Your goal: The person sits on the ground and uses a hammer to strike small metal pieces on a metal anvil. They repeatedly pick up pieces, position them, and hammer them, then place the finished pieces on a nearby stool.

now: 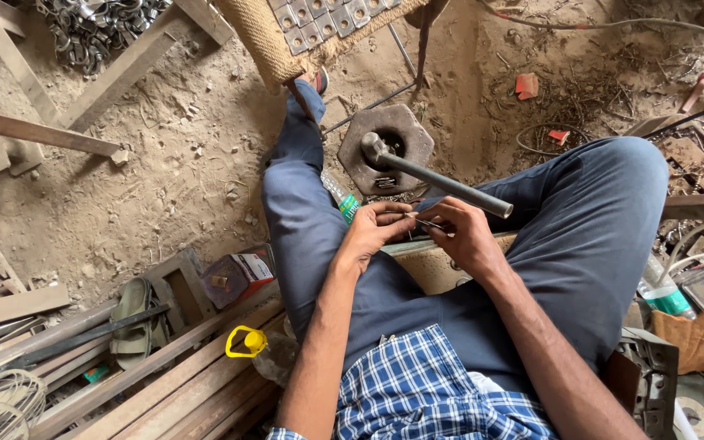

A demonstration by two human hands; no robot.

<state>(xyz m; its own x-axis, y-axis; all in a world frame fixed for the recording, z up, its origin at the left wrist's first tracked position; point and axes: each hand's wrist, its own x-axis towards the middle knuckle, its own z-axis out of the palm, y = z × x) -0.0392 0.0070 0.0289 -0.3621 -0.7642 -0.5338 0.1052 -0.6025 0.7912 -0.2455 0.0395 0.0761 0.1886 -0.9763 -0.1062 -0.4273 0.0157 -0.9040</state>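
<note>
Two hands — left hand (375, 231), right hand (459, 235) — pinch one thin metal rod (427, 222)

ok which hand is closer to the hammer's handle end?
Right. The right hand sits just below the handle end of the hammer, nearly touching it. The left hand is further off, to the left, both pinching a thin metal piece.

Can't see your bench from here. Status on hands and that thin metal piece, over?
Left hand and right hand both pinching thin metal strip over lap. Grey metal bar lies just beyond hands, on the hexagonal block. Nothing between hands.
</note>
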